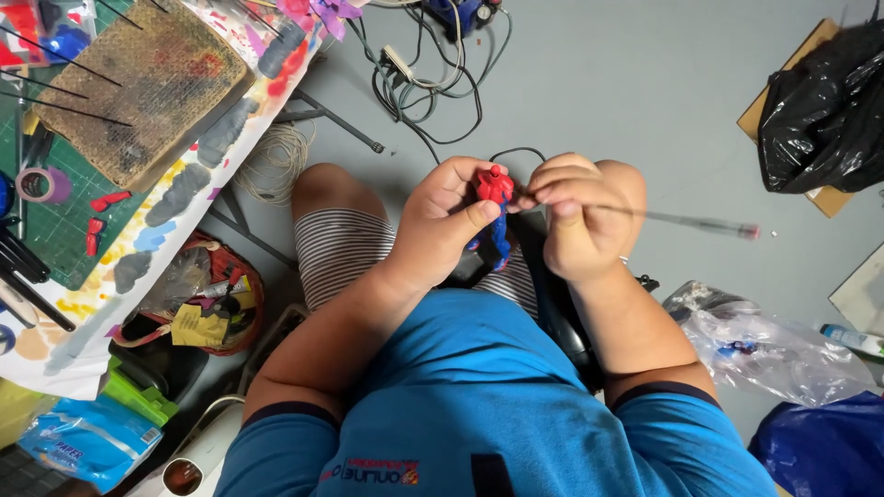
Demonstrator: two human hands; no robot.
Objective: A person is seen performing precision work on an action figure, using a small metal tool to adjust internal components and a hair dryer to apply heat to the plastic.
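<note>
Red-and-blue figure (494, 213): held upright over the lap, between the two hands, above the grey floor (626, 83).
Left hand (444, 225): fingers are wrapped around the figure's body and legs, thumb pressed across its front.
Right hand (580, 216): fingers are pinched on a thin rod (681, 221), just beside the figure's shoulder.
Rod: held nearly level, its near end touching the figure, its far end with a small reddish tip pointing right.
Worktop (138, 230): seen at the left, paint-spattered, carrying a green mat (64, 221), a woven pad (138, 83), a tape roll (37, 184) and red scraps.
Floor: a tangle of cables (424, 74) lies at the top, a black bag (824, 110) at the right, a clear bag (764, 350) lower right.
Basket (198, 299): placed under the worktop edge, filled with tubes and yellow tags.
</note>
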